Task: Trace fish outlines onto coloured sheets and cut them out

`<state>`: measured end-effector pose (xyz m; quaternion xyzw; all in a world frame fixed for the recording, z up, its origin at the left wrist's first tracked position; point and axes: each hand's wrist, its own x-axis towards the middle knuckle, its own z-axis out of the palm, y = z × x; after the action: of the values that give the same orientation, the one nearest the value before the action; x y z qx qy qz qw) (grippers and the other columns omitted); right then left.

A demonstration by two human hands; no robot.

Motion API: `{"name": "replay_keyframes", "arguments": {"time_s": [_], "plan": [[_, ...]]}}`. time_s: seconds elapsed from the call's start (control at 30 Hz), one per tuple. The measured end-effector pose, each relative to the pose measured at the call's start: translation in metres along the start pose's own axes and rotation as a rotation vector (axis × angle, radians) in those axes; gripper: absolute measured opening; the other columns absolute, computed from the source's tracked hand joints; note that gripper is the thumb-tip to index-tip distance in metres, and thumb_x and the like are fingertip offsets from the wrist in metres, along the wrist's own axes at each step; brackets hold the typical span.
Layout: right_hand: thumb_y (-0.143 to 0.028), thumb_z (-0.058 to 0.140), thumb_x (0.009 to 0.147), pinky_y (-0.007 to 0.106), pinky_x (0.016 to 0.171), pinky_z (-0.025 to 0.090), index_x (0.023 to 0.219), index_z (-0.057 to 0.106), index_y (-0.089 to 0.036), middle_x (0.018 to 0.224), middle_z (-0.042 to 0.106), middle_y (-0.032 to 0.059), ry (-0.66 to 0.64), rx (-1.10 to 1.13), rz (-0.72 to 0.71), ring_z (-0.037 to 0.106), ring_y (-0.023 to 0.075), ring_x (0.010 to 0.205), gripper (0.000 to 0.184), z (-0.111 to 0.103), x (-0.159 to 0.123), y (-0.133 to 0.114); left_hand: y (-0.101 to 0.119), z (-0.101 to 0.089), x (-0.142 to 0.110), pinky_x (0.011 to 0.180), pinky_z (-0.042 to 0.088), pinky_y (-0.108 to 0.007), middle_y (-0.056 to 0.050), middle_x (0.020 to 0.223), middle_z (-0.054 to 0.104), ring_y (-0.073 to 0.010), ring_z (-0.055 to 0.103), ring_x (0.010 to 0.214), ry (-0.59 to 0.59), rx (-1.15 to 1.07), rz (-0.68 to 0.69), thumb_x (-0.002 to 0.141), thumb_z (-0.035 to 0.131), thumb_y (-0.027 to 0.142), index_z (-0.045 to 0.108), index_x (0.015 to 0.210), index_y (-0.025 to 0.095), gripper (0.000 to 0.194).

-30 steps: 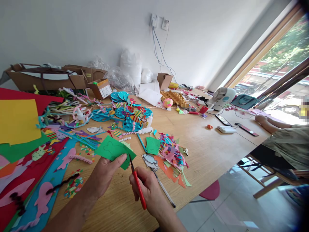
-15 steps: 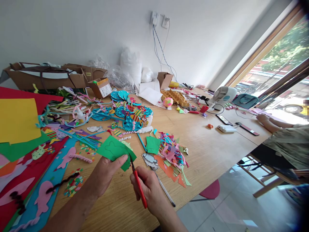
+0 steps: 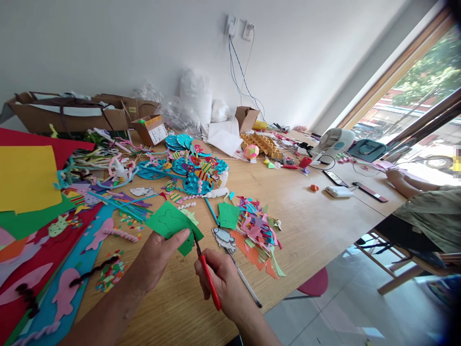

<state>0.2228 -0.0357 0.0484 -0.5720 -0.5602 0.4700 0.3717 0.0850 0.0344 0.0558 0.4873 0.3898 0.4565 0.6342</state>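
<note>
My left hand [image 3: 160,257] pinches a piece of green paper [image 3: 167,218] between thumb and fingers, held above the table. A shape is drawn on it in dark line. Red-handled scissors [image 3: 208,281] are gripped in my right hand [image 3: 223,278], their blades at a cut in the paper's right part. Right of the paper, a smaller green piece [image 3: 228,215] lies by a heap of coloured paper scraps [image 3: 254,221]. Below it rest grey fish cutouts [image 3: 224,239] and a pen [image 3: 247,283].
Pipe cleaners [image 3: 90,166], blue decorated discs [image 3: 198,185] and coloured sheets [image 3: 29,180] cover the left side. Cardboard boxes [image 3: 72,115] stand along the wall. A white fan [image 3: 333,144] and a power bank [image 3: 338,192] are at the right, where another person [image 3: 428,206] sits.
Hardly anything differs. The view has shifted very slightly, and both hands keep their hold on the green paper and the scissors.
</note>
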Motion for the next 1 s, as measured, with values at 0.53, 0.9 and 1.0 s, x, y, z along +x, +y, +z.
{"name": "replay_keyframes", "arguments": {"time_s": [0.53,0.9,1.0], "plan": [[-0.038,0.043,0.084,0.019,0.044,0.025,0.059,0.037,-0.020,0.049,0.035,-0.0056,-0.003,-0.001,-0.012,0.033,0.0070,0.047,0.032,-0.0002,0.0002,0.0033,0.0053,0.0027,-0.0016,0.076,0.046,-0.026,0.000,0.084,0.069,-0.0179,0.060,0.080,-0.072,-0.009,-0.001,0.070,0.068,0.031,0.065,0.075,0.019,0.013],[-0.045,0.043,0.085,0.019,0.044,0.025,0.059,0.038,-0.020,0.047,0.036,-0.0056,-0.020,-0.008,-0.015,0.034,0.0072,0.046,0.037,-0.0006,0.0000,0.0047,0.0002,-0.0012,0.0000,0.078,0.048,-0.028,-0.002,0.088,0.069,-0.0216,0.061,0.088,-0.028,0.015,0.001,0.071,0.068,0.035,0.068,0.080,0.021,0.016],[-0.042,0.043,0.084,0.019,0.044,0.025,0.058,0.039,-0.020,0.047,0.035,-0.0056,-0.016,-0.006,-0.009,0.033,0.0071,0.046,0.035,0.0002,0.0001,0.0031,-0.0004,-0.0014,0.0003,0.081,0.047,-0.028,-0.001,0.088,0.070,-0.0204,0.061,0.086,-0.031,0.031,0.005,0.071,0.068,0.034,0.068,0.080,0.021,0.015]]}}
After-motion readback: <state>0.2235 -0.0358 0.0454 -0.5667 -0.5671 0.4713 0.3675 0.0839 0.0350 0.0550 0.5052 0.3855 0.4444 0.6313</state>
